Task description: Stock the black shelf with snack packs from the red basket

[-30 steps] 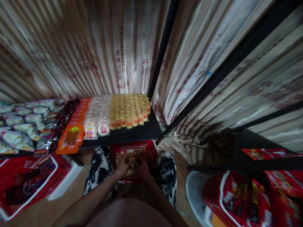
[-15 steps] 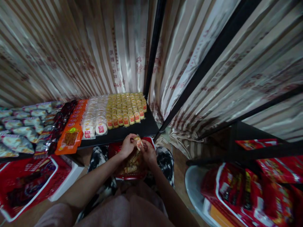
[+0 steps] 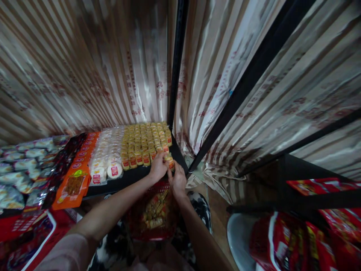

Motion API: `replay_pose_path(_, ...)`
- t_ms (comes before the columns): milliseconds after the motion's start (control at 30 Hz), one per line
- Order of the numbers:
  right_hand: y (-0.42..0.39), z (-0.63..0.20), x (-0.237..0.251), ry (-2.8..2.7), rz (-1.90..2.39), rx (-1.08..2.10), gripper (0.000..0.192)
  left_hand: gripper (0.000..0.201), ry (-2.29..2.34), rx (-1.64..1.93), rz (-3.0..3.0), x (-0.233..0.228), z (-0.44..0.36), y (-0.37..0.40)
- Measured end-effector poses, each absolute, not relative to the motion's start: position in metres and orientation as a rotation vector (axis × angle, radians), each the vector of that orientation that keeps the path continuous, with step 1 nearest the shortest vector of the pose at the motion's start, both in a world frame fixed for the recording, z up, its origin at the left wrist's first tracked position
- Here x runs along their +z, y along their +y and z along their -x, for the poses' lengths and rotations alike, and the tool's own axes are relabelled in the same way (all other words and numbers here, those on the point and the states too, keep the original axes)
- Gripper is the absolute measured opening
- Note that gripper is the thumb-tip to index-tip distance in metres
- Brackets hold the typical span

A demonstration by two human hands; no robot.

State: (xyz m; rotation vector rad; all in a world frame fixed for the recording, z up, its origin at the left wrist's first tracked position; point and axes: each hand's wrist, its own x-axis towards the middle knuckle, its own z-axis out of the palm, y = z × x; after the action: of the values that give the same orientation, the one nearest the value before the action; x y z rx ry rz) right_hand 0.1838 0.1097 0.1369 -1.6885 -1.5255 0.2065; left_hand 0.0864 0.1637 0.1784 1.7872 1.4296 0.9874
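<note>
Left to right: my left hand (image 3: 158,167) and right hand (image 3: 177,180), close together, both pinch one yellow snack packet (image 3: 170,162) at the front right end of the packet rows (image 3: 143,141) on the black shelf (image 3: 132,176), above my red basket (image 3: 153,214).

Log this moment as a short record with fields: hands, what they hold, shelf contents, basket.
left hand: at the front edge of the yellow snack rows, fingers on a small yellow packet
right hand: touching the same packet from below
shelf: black shelf also carrying white round cakes and orange packets
basket: red basket below the hands, with more snack packets inside
</note>
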Motion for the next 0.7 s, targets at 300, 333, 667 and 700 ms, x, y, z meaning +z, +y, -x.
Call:
replay_pose_path(300,0.186,-0.196,0.145,-1.423,1.67,0.119,0.045,0.031,1.416,0.873,-2.043,0.215,-0.106,0.238)
replay_pose_path(333,0.193,-0.197,0.146,-1.418,1.669,0.118,0.045,0.031,1.424,0.835,-2.074,0.219,-0.108,0.245)
replay_pose_path(667,0.237,-0.204,0.146,-1.351,1.716,0.209,0.05,0.032,1.508,0.672,-2.305,0.221,-0.12,0.287)
replay_pose_path(700,0.239,-0.205,0.145,-1.351,1.727,0.219,0.05,0.031,1.516,0.654,-2.323,0.22,-0.121,0.289)
